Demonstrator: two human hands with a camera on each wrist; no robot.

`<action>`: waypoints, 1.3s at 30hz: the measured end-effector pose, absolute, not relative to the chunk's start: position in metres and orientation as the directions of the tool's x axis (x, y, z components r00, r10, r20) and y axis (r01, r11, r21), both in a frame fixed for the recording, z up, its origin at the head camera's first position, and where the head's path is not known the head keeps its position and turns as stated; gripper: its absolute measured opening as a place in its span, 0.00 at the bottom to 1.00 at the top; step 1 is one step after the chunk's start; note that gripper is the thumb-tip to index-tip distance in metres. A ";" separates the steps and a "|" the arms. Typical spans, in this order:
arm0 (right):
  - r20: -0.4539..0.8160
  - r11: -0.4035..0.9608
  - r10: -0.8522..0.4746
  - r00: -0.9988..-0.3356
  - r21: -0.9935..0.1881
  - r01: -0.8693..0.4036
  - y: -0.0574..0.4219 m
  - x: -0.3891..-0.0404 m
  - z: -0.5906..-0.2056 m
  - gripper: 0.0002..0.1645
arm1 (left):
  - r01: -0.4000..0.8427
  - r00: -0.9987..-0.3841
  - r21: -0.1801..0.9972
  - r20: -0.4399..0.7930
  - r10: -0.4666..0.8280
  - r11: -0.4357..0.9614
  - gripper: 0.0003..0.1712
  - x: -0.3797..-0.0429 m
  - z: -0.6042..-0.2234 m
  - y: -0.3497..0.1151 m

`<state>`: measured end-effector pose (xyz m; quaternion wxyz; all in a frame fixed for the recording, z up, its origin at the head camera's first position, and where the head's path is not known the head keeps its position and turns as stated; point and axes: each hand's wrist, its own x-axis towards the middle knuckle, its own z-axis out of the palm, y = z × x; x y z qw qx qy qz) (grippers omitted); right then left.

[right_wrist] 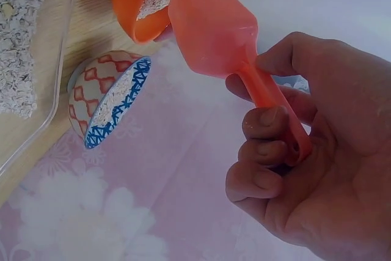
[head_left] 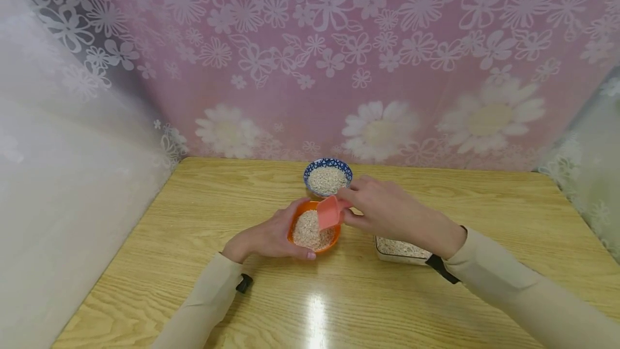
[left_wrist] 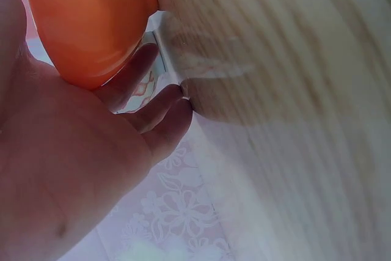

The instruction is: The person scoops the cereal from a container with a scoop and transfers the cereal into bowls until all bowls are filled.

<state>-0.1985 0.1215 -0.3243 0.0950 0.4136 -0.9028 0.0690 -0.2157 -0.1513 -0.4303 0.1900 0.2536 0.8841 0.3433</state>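
My left hand [head_left: 278,232] grips an orange bowl [head_left: 291,236] from its left side, thumb at the near rim and fingers round the far side. Pale flakes like oats [head_left: 310,229] fill much of that bowl. Over its right part, my right hand [head_left: 387,208] holds a coral-pink scoop [right_wrist: 214,25] by the handle [right_wrist: 275,105], fingers curled round it. The scoop is tilted, its tip pointing down at the flakes in the head view. In the left wrist view the orange bowl's smooth outside [left_wrist: 91,22] lies against the hand.
Behind the orange bowl stands a blue-and-white patterned bowl [head_left: 310,168] with similar flakes. A clear rectangular container [head_left: 397,258] of flakes sits under my right forearm. The wooden table [head_left: 232,187] ends at a pink flowered curtain [head_left: 290,69], with pale fabric at both sides.
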 end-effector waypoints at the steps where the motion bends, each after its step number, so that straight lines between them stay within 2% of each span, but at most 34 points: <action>1: 0.230 0.648 -0.734 -0.639 -0.045 -0.760 0.123 -0.198 -0.324 0.03 | 0.320 -0.799 0.704 -0.158 0.580 0.633 0.68 -0.216 -0.430 -0.151; 10: 0.329 0.642 -0.698 -0.636 -0.104 -0.760 0.144 -0.198 -0.335 0.12 | 0.320 -0.802 0.697 -0.161 0.575 0.641 0.69 -0.215 -0.431 -0.152; 14: 0.359 0.644 -0.661 -0.659 -0.180 -0.743 0.158 -0.198 -0.344 0.12 | 0.328 -0.800 0.699 -0.152 0.580 0.635 0.69 -0.215 -0.431 -0.151; 19: 0.340 0.661 -0.586 -0.736 -0.325 -0.676 0.175 -0.195 -0.354 0.15 | 0.343 -0.799 0.691 -0.142 0.584 0.636 0.68 -0.214 -0.430 -0.151; 24: 0.422 0.602 -0.541 -0.727 -0.409 -0.686 0.192 -0.193 -0.364 0.17 | 0.363 -0.806 0.668 -0.124 0.578 0.650 0.68 -0.213 -0.427 -0.151; 27: 0.470 0.579 -0.517 -0.716 -0.424 -0.696 0.203 -0.193 -0.372 0.17 | 0.382 -0.820 0.661 -0.079 0.566 0.646 0.66 -0.213 -0.425 -0.149; 34: 0.488 0.580 -0.444 -0.751 -0.482 -0.657 0.229 -0.188 -0.382 0.18 | 0.410 -0.854 0.680 0.052 0.518 0.608 0.61 -0.209 -0.417 -0.137; 39: 0.491 0.605 -0.411 -0.768 -0.484 -0.632 0.248 -0.183 -0.384 0.19 | 0.434 -0.852 0.713 0.127 0.508 0.551 0.55 -0.206 -0.412 -0.117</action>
